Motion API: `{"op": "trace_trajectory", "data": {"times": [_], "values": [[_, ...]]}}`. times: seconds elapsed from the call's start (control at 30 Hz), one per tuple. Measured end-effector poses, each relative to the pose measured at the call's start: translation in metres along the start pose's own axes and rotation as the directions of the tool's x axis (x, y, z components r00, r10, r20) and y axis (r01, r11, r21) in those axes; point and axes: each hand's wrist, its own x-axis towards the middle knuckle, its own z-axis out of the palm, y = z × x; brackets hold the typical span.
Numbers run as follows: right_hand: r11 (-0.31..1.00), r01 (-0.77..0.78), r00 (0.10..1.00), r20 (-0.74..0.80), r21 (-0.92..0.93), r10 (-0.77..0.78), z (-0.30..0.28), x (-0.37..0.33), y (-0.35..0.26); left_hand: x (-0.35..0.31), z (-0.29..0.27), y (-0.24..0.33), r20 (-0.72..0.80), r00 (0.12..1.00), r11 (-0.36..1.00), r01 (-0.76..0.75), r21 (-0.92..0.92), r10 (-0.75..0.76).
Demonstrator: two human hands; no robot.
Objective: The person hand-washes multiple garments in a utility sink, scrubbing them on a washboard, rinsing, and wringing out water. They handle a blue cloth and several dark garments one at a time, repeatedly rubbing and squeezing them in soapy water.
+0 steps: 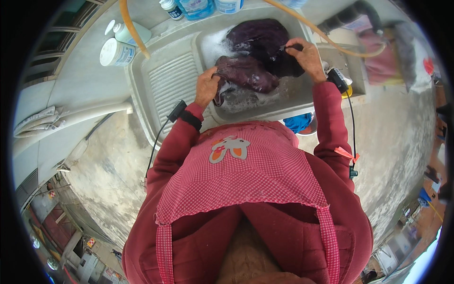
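Note:
A wet dark purple garment point(259, 40) lies in the basin of a grey laundry sink point(184, 42), in sudsy water. Its nearer part point(248, 75) looks lighter and more maroon; whether this is a second piece I cannot tell. My left hand point(206, 87) pinches the maroon cloth at its left edge, beside the ribbed washboard point(175, 80). Over at the basin's right side, my right hand point(306, 57) has thumb and forefinger closed on the right edge of the dark cloth. White foam point(215, 47) floats at the basin's left.
Bottles of blue liquid point(195, 8) and a white tub point(116, 53) stand along the sink's back and left. An orange hose point(312, 28) crosses the back right corner. Below the front rim sits a bucket with blue cloth point(298, 122). A white pipe point(85, 113) runs at left.

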Motion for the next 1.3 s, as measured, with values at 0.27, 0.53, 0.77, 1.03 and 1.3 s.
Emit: {"op": "trace_trajectory", "data": {"times": [0.27,0.53,0.77,1.03,1.3], "values": [[0.899,0.052,0.923,0.364,-0.435,0.123,0.101,-0.051,0.083,0.006,-0.013,0.054,0.185,0.968,0.466,0.244,-0.851,-0.169],[0.665,-0.343,0.934,0.317,0.664,0.165,0.185,-0.023,-0.054,0.019,-0.094,0.130,0.105,0.959,-0.105,0.137,-0.985,0.263],[-0.085,-0.269,0.933,0.237,0.959,-0.272,0.212,0.003,-0.145,-0.004,-0.179,0.059,-0.016,0.992,-0.118,-0.001,-0.993,0.126],[0.997,0.034,0.891,0.450,0.073,-0.063,0.258,0.092,-0.053,-0.001,-0.218,-0.072,-0.134,0.980,0.841,0.195,0.505,-0.147],[0.898,-0.364,0.894,0.365,0.250,0.260,0.359,0.014,-0.065,-0.004,-0.089,-0.075,-0.239,0.970,0.747,0.198,0.634,-0.054]]}}
